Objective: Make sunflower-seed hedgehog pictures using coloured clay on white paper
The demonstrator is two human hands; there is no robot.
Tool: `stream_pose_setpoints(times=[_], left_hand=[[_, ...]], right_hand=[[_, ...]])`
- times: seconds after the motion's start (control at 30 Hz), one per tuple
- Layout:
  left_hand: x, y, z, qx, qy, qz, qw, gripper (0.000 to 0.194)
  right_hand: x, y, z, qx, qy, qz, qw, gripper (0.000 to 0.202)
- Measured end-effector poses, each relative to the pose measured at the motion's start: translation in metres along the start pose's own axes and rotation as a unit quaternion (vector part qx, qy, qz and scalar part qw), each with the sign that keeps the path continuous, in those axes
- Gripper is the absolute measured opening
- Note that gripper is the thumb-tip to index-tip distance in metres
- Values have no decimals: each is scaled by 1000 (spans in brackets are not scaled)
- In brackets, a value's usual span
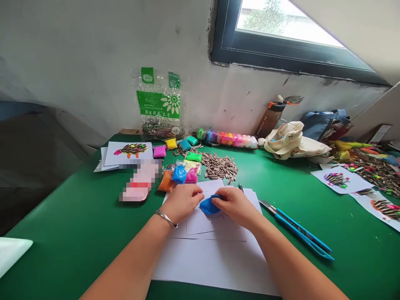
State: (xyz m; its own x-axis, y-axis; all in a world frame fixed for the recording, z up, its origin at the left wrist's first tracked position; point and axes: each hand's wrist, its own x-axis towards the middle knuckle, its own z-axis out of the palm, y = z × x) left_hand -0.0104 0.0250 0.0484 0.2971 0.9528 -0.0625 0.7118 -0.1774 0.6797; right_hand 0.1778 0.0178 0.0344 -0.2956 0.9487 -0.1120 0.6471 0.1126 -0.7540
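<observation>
At the far left a white sheet [14,252] lies on the green bench [81,225]. Next come overlapping cards [108,160], the top one bearing a striped figure with a pink head and orange feet, and just beside them a pink item [140,181], blurred out. Behind, a clear and green bag [161,106] of seeds stands against the wall. Packets [179,174] of coloured clay lie in front of it, orange, blue and pink ones nearest.

The left hand [181,203], a bangle [166,218] at its wrist, is over the white paper [209,262]. Its thumb and forefinger tips are close together at the left edge of the blue clay [208,206]; whether they grip it, I cannot tell. The blue clay is just above the paper's drawn lines, its right side pinched between the right hand's [234,204] thumb and fingers.

Behind the hands are loose seeds [220,167] and a row of coloured tubs [233,139]. Right of the paper, a cutter [300,228] lies slantwise, a slim blue tool [315,248] along it. Farther back are a brown bottle [270,118], a cream cloth bag [292,141] and a blue bag [318,125]. At the far right, more decorated cards [340,180] lie near a spread of seeds [379,173].
</observation>
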Motion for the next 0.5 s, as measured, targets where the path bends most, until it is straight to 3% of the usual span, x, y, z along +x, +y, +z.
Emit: stream_pose_setpoints(times=[0.27,0.5], left_hand=[[0,2,4,45,-39,23,998,19],[-1,5,9,92,-32,45,994,18]], right_hand=[[-2,0,1,-83,10,-14,996,26],[-7,0,-7,-72,29,-20,997,28]])
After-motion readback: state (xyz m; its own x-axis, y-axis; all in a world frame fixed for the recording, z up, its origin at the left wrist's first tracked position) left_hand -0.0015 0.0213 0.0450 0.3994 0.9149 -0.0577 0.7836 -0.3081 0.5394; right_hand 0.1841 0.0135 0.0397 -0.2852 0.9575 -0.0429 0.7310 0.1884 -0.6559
